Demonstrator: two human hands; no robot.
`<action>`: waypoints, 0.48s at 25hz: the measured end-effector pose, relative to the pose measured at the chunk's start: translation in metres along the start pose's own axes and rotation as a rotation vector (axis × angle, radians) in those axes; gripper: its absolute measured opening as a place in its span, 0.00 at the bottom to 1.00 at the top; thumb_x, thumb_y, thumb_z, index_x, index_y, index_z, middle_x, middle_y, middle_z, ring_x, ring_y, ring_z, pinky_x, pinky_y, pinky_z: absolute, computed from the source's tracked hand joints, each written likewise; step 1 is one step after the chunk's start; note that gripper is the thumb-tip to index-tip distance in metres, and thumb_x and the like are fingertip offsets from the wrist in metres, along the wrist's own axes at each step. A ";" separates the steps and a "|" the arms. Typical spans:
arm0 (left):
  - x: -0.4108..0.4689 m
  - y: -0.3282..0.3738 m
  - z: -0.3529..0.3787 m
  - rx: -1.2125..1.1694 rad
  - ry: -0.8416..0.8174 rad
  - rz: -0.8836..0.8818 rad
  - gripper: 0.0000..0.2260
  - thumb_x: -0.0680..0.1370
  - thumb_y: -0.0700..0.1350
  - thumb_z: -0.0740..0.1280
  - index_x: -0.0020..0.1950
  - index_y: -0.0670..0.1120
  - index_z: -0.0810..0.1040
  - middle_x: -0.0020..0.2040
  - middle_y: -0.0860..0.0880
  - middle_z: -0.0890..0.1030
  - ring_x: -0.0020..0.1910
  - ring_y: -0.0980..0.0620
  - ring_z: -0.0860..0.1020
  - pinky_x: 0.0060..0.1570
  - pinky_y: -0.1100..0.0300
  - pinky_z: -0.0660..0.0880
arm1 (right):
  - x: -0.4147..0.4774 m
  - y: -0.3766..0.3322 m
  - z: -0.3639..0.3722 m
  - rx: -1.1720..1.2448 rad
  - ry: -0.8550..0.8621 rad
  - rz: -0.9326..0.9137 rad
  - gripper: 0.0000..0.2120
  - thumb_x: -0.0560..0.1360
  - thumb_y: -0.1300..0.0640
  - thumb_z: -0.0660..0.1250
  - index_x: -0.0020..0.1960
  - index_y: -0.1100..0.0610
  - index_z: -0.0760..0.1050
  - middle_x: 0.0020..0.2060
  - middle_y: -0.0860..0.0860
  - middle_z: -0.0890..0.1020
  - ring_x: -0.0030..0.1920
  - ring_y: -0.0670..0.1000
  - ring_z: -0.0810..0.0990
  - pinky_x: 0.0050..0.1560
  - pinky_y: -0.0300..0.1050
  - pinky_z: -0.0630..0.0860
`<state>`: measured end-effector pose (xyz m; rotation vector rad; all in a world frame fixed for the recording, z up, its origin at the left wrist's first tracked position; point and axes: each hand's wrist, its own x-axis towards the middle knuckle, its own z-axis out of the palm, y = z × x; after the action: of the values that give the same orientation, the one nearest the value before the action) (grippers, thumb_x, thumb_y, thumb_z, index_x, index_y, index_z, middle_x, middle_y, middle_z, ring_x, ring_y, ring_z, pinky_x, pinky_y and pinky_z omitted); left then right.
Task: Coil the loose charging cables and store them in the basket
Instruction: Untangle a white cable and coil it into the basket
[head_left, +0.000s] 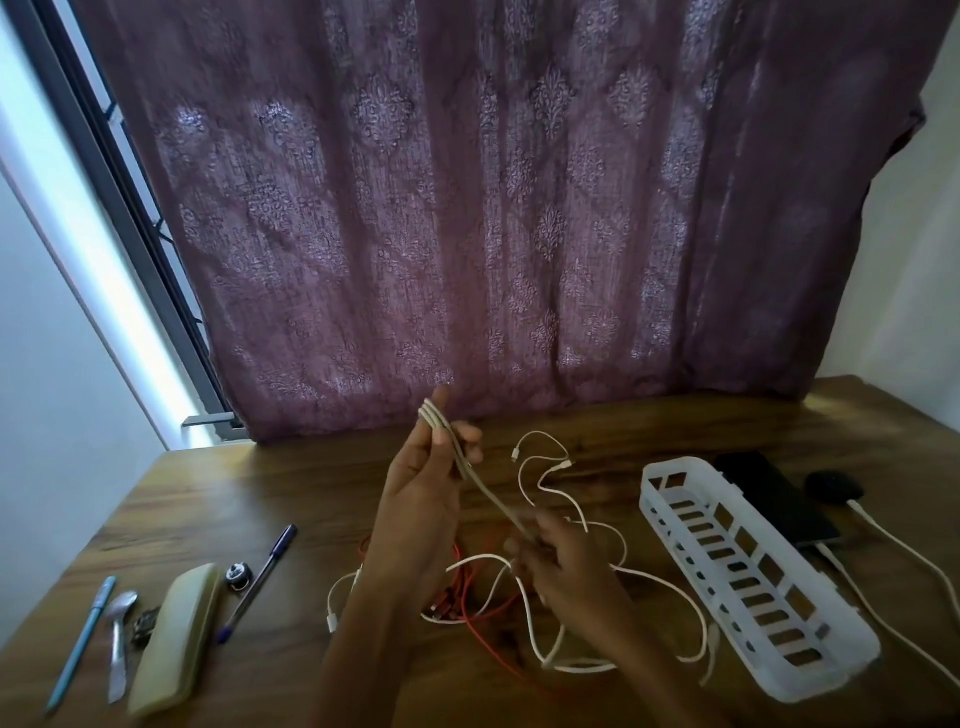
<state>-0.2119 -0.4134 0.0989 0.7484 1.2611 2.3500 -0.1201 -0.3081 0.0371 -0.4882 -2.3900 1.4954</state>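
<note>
A cream cable is folded into a few loops and stretched between both hands above the wooden table. My left hand pinches the looped upper end, raised near the curtain's hem. Lower and to the right, my right hand grips the other end of the bundle. Under the hands lie loose white cables and a red cable, tangled together. To the right lies the long white slotted basket, with nothing in it.
A black phone with a white charging lead and a dark round object lie beyond the basket. At the left lie a cream case, two pens, a spoon and a small round item. A purple curtain hangs behind.
</note>
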 end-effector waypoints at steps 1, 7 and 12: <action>0.001 -0.001 -0.004 0.139 0.035 0.036 0.17 0.80 0.41 0.54 0.68 0.47 0.68 0.39 0.54 0.80 0.41 0.57 0.76 0.52 0.64 0.71 | -0.004 0.002 0.001 -0.016 0.006 -0.006 0.07 0.77 0.53 0.62 0.55 0.47 0.73 0.41 0.45 0.79 0.33 0.34 0.77 0.33 0.31 0.71; -0.005 -0.024 -0.014 0.641 0.067 0.106 0.19 0.80 0.37 0.57 0.70 0.48 0.66 0.44 0.54 0.82 0.42 0.53 0.78 0.47 0.52 0.74 | -0.015 -0.009 -0.008 -0.354 0.219 -0.367 0.10 0.76 0.55 0.64 0.55 0.50 0.79 0.43 0.43 0.81 0.40 0.41 0.79 0.41 0.39 0.78; -0.014 -0.029 -0.009 0.720 -0.142 0.011 0.15 0.78 0.34 0.59 0.51 0.55 0.73 0.40 0.47 0.78 0.38 0.56 0.74 0.39 0.61 0.71 | -0.006 -0.032 -0.034 -0.597 0.309 -0.750 0.12 0.72 0.54 0.60 0.48 0.51 0.81 0.37 0.44 0.81 0.31 0.42 0.78 0.26 0.38 0.75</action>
<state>-0.2044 -0.4117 0.0658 1.0999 2.0528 1.7777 -0.1054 -0.2959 0.0800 0.0835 -2.3271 0.3611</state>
